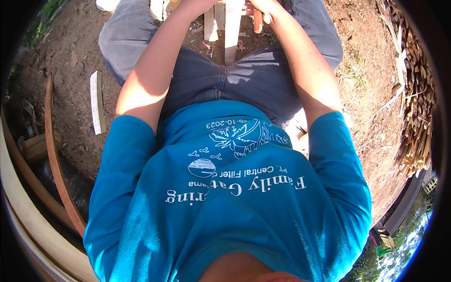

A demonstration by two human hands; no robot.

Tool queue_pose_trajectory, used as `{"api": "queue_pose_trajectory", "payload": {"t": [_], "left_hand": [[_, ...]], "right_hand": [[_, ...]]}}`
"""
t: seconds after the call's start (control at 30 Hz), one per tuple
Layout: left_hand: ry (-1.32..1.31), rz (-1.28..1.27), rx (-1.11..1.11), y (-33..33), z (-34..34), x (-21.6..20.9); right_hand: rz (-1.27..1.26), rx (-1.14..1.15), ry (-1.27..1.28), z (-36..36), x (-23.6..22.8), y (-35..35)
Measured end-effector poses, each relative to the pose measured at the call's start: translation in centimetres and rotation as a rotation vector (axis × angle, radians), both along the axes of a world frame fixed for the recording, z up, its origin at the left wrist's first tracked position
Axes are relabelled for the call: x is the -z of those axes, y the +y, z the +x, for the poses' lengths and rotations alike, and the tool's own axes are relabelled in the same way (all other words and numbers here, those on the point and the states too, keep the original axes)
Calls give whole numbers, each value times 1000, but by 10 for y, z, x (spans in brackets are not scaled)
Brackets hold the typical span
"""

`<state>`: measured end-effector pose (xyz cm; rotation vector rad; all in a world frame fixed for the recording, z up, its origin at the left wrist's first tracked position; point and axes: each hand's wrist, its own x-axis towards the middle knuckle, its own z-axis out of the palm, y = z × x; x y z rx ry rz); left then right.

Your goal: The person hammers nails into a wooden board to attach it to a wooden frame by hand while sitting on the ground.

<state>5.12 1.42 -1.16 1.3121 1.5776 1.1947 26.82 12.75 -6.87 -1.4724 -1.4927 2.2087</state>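
Pale, flat wood slat (232, 28) stands upright between the knees, bare and rough-cut. Right hand (258, 8) wraps its top. Left hand (195, 4) mostly out of frame; grip can't be told.

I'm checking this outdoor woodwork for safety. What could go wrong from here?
1. Both hands, left hand and right hand, grip pale wood slats at the picture's top edge; bare fingers may catch splinters.
2. The slats hang over the person's lap and could drop onto the legs.
3. A loose slat on the dirt and the scrap pile nearby are trip hazards when standing up.
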Motion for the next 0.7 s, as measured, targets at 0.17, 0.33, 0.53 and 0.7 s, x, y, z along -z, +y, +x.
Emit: {"api": "queue_pose_trajectory", "payload": {"t": [0.17,0.33,0.53,0.7], "left_hand": [[-95,-125,97,29,26,-13],[-23,-272,59,16,2,-18],[-108,-210,102,18,25,-25],[-70,-287,103,18,23,-39]], "right_hand": [[322,119,51,31,41,12],[109,52,-226,-11,-68,-29],[279,413,30,5,-41,-46],[254,362,-19,24,-54,-37]]}}
